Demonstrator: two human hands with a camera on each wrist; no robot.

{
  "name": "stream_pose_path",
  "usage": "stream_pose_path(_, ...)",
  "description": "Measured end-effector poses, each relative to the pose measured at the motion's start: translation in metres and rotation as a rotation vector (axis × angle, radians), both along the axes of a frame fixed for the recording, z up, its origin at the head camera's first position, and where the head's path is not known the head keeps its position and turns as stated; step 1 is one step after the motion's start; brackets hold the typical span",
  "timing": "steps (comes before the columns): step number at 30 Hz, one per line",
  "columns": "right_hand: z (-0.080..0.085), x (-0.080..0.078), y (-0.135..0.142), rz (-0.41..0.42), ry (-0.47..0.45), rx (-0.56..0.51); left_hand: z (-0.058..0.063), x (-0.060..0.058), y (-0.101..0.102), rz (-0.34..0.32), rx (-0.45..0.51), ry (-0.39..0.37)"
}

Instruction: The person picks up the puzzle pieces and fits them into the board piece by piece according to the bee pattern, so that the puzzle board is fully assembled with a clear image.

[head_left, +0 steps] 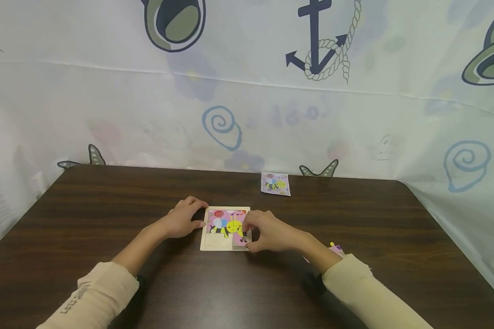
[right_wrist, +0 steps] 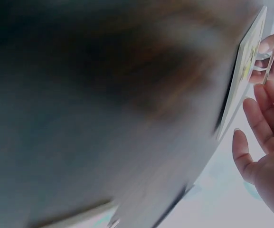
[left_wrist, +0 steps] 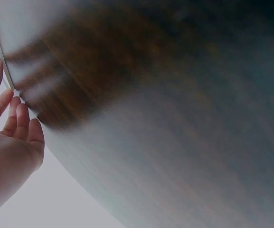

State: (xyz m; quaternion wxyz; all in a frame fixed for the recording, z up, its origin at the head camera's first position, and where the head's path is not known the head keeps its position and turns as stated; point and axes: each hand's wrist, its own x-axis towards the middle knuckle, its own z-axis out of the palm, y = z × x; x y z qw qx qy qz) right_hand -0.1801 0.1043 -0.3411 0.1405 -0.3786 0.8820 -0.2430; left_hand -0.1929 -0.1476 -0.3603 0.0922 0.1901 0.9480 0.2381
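Note:
A square wooden puzzle board (head_left: 215,246) lies on the table with a bee picture partly filled in; its lower left shows bare wood. Along the board's left edge, my left hand (head_left: 182,220) rests its thumb and fingertip, the fingers fairly straight. My right hand (head_left: 273,232) pinches a flat pink puzzle piece (head_left: 239,241) over the board's lower right corner. In the right wrist view that thin piece (right_wrist: 270,61) appears edge-on between thumb and fingers, raised from the board (right_wrist: 231,102).
Behind the board, a picture card (head_left: 275,183) with the same bee lies near the dark table's (head_left: 169,183) far edge. More pink and yellow pieces (head_left: 336,249) lie partly hidden by the right forearm. A printed white cloth (head_left: 156,114) hangs behind the table.

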Motion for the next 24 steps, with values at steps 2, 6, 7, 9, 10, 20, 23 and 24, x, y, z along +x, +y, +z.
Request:
stream_pose_path(2,0.0,-0.002,-0.005,0.003,-0.023,-0.008,0.0,0.0,0.0,0.0,0.002,-0.003)
stream_pose_path(6,0.0,-0.005,-0.014,0.01,-0.014,-0.005,0.001,0.001,0.0,-0.003,0.008,-0.006)
stream_pose_path(7,-0.001,-0.006,-0.017,0.016,-0.003,-0.004,0.001,0.001,-0.001,-0.005,0.009,-0.006)
stream_pose_path(9,-0.002,-0.007,-0.021,0.028,0.02,0.009,0.001,0.0,-0.001,-0.008,0.011,-0.004)
stream_pose_path(10,-0.002,-0.007,-0.024,0.036,0.03,0.015,0.001,0.0,-0.001,-0.012,0.013,-0.003)
stream_pose_path(20,-0.006,-0.011,-0.044,0.064,0.084,0.039,0.0,-0.002,-0.004,-0.029,0.04,-0.003)
stream_pose_path(23,-0.007,-0.012,-0.049,0.055,0.103,0.057,0.0,-0.002,-0.004,-0.034,0.044,-0.001)
stream_pose_path(24,-0.007,-0.012,-0.051,0.053,0.107,0.061,-0.001,-0.002,-0.004,-0.036,0.046,0.0)
